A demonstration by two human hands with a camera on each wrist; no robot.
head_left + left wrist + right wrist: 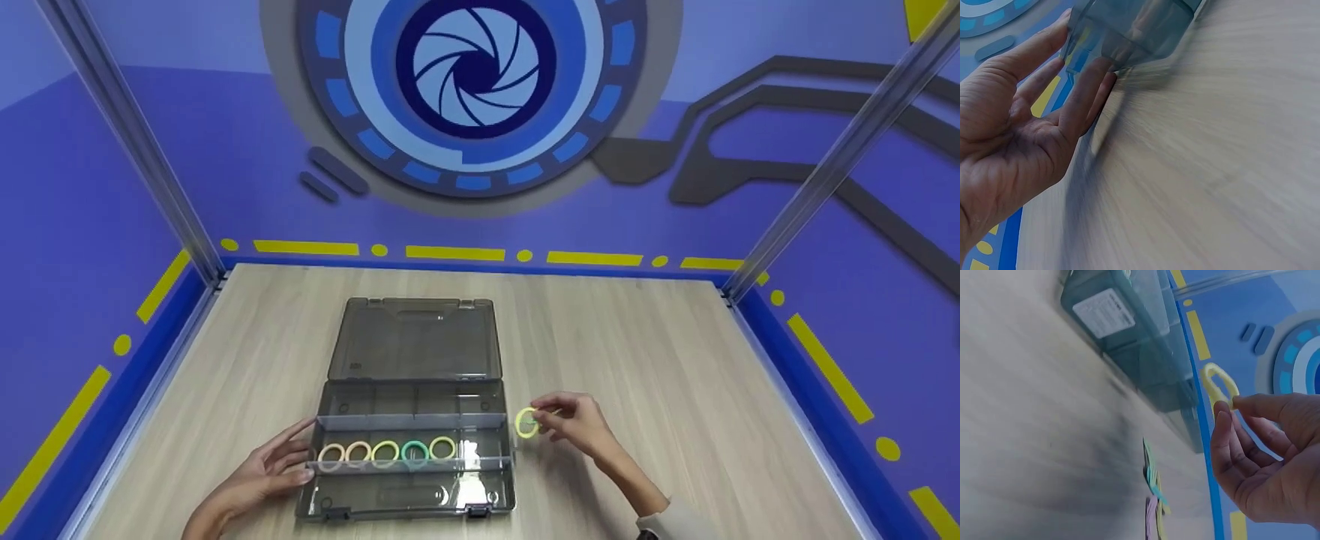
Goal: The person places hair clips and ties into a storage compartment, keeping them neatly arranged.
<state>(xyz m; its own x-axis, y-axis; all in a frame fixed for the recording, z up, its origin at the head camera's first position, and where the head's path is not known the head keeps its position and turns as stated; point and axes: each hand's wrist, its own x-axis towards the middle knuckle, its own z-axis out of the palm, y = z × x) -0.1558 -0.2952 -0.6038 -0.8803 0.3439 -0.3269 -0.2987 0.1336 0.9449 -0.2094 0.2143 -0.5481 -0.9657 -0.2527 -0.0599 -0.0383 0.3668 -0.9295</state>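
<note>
My right hand [576, 424] pinches a yellow hair tie [526, 424] between thumb and fingertips, just beyond the right side of a smoky clear plastic box [409, 512]. In the right wrist view the hair tie [1220, 379] stands up as a loop above the fingertips. The box lies with its lid [416, 341] folded back. Along its middle compartment runs a row of hair ties: pale orange ones [331, 455] at the left, then a yellow one [385, 452], a green one [415, 454] and another yellow one [442, 448]. My left hand [264, 471], fingers extended, touches the box's left side.
Several green, yellow and purple hair ties [1154, 486] lie on the wooden table [645, 345] in the right wrist view. Dividers [412, 420] split the box into long compartments. Blue panels [465, 225] and metal posts [817, 172] enclose the table.
</note>
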